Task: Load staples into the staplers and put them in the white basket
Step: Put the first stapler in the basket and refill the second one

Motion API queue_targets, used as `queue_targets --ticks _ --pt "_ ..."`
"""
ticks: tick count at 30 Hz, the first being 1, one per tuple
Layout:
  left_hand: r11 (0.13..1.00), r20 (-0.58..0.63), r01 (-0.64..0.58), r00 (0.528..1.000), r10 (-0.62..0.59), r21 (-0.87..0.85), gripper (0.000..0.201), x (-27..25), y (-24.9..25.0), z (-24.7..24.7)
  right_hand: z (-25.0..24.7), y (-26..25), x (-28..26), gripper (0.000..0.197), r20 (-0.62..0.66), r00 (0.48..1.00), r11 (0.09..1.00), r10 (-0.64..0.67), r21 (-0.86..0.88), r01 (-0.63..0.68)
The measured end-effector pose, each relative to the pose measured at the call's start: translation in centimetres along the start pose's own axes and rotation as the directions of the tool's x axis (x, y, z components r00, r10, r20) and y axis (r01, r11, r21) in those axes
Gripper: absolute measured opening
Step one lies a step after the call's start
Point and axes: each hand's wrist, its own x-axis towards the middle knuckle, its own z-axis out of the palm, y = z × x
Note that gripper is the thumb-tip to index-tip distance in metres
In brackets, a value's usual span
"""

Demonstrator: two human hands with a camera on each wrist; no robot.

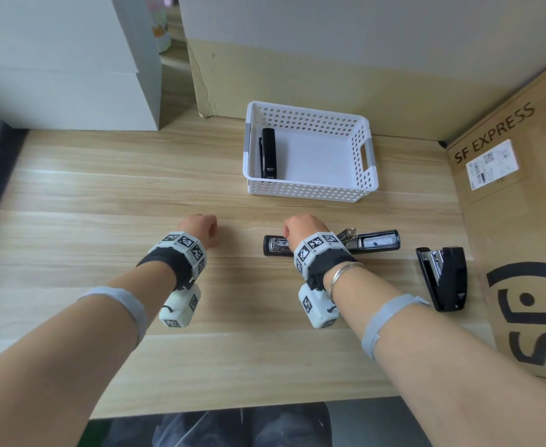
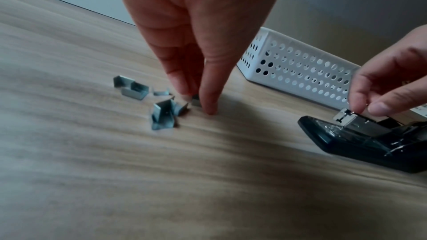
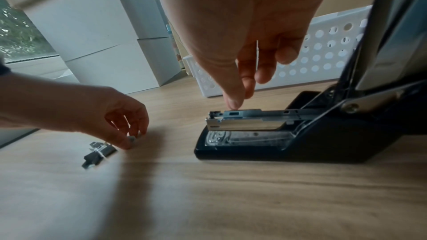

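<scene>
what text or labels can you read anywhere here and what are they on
"SF EXPRESS": printed in black on the cardboard box at the right.
Large black logo letters lower on the same box: cut off, not fully readable.
White shipping label on the box: print and codes too small to read.
Small pale brand mark on the black stapler in the white basket: too small to read.

The table point(image 1: 104, 195) is matt light wood; the basket point(image 1: 310, 191) is white plastic; the open stapler point(image 3: 300, 145) is glossy black with shiny metal.

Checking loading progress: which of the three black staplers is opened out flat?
The black stapler under the right hand; the others, in the white basket and far right, are closed.
</scene>
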Motion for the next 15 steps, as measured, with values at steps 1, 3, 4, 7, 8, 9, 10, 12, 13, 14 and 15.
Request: queue_targets --ticks 1,3,4,7,8,9,10,12,13,14,15 --pt "1.0 -0.004 -0.008 1.0 0.008 -0.007 0.017 0.0 0.0 0.0 0.1 0.0 0.0 0.029 -0.004 1.0 1.0 -0.002 0.004 0.002" --pt "0.999 -0.015 -0.031 0.999 0.03 -0.026 0.017 0.0 0.1 0.1 0.3 0.0 -0.1 0.029 -0.013 1.0 1.0 -0.004 0.01 0.004" --pt "0.998 -0.024 -0.052 0.998 0.051 -0.042 0.018 0.0 0.3 0.1 0.2 0.0 -0.1 0.028 -0.02 1.0 1.0 -0.004 0.016 0.005" --pt "0.98 -0.04 -0.138 0.99 0.134 -0.143 0.017 -0.2 1.5 -0.1 0.1 0.0 -0.1 0.027 -0.044 0.999 0.998 -0.014 0.066 0.017" --pt "0.966 -0.049 -0.168 0.986 0.161 -0.196 0.015 -0.4 2.2 -0.2 0.1 0.0 -0.1 0.024 -0.052 0.999 0.995 -0.016 0.102 0.021" --pt "0.947 -0.061 -0.194 0.981 0.184 -0.256 0.014 -0.5 3.0 -0.3 0.0 0.0 -0.1 0.019 -0.063 0.998 0.989 -0.017 0.143 0.026" --pt "0.922 -0.077 -0.219 0.976 0.205 -0.32 0.012 -0.5 3.8 -0.4 0.0 0.0 0.0 0.015 -0.074 0.997 0.982 -0.017 0.185 0.03" --pt "0.862 -0.1 -0.258 0.966 0.239 -0.436 0.007 -0.6 5.5 -0.6 -0.2 -0.2 0.0 0.016 -0.09 0.996 0.961 -0.015 0.275 0.039" --pt "0.837 -0.099 -0.273 0.961 0.257 -0.474 0.01 -0.6 6.2 -0.7 -0.3 -0.2 0.0 0.019 -0.094 0.995 0.948 -0.014 0.314 0.043" --pt "0.817 -0.098 -0.286 0.956 0.275 -0.501 0.018 -0.5 6.9 -0.6 -0.5 -0.2 0.0 0.02 -0.1 0.995 0.939 -0.018 0.341 0.052" --pt "0.798 -0.098 -0.293 0.953 0.285 -0.526 0.025 -0.5 7.3 -0.6 -0.7 -0.3 0.0 0.019 -0.11 0.994 0.931 -0.021 0.361 0.06"
